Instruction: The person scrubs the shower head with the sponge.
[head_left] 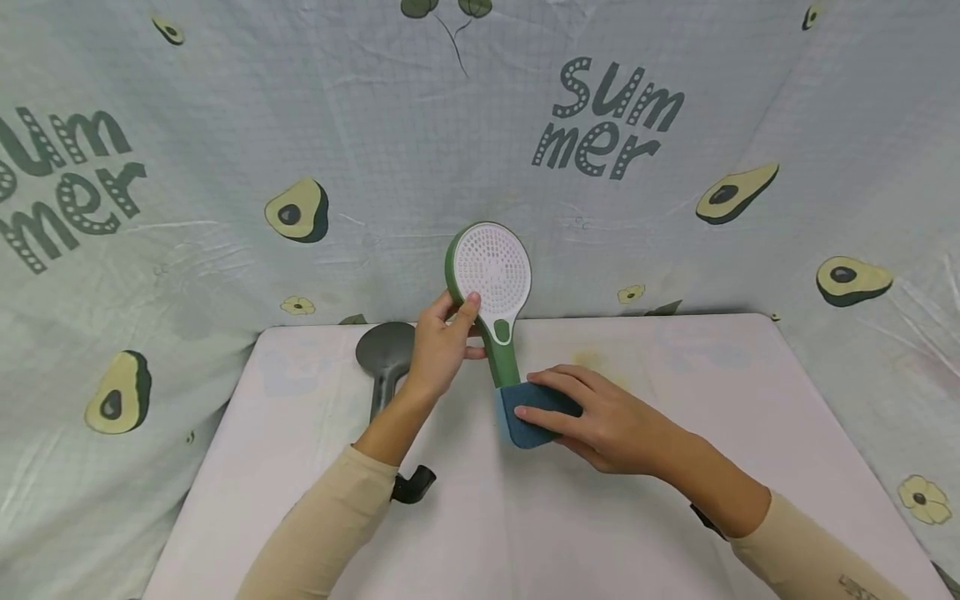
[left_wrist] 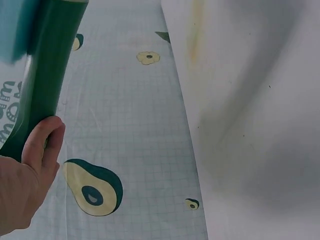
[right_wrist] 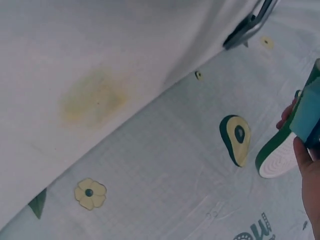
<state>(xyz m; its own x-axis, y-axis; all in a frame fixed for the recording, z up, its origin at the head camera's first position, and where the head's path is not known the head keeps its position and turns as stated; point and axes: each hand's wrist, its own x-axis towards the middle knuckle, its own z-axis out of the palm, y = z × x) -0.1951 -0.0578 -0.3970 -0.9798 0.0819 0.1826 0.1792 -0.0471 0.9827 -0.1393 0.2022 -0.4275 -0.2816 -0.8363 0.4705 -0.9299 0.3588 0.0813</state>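
Note:
A green shower head (head_left: 492, 271) with a white nozzle face is held up over the table, its round face at the top and its handle slanting down to the right. The left hand (head_left: 437, 350) grips it at the neck, thumb across the rim of the white face. In the right hand (head_left: 607, 421) is a blue sponge (head_left: 528, 427), pinched between thumb and fingers and set against the lower handle, whose end it hides. The left wrist view has the green handle (left_wrist: 50, 65) close up, with the sponge (left_wrist: 15, 30) beside it, blurred.
A dark grey shower head (head_left: 384, 354) lies on the white table (head_left: 645, 517) behind the left forearm, which hides part of it. A black bent piece (head_left: 414, 485) shows below that forearm. Behind the table's far edge hangs an avocado-print cloth (head_left: 420, 150).

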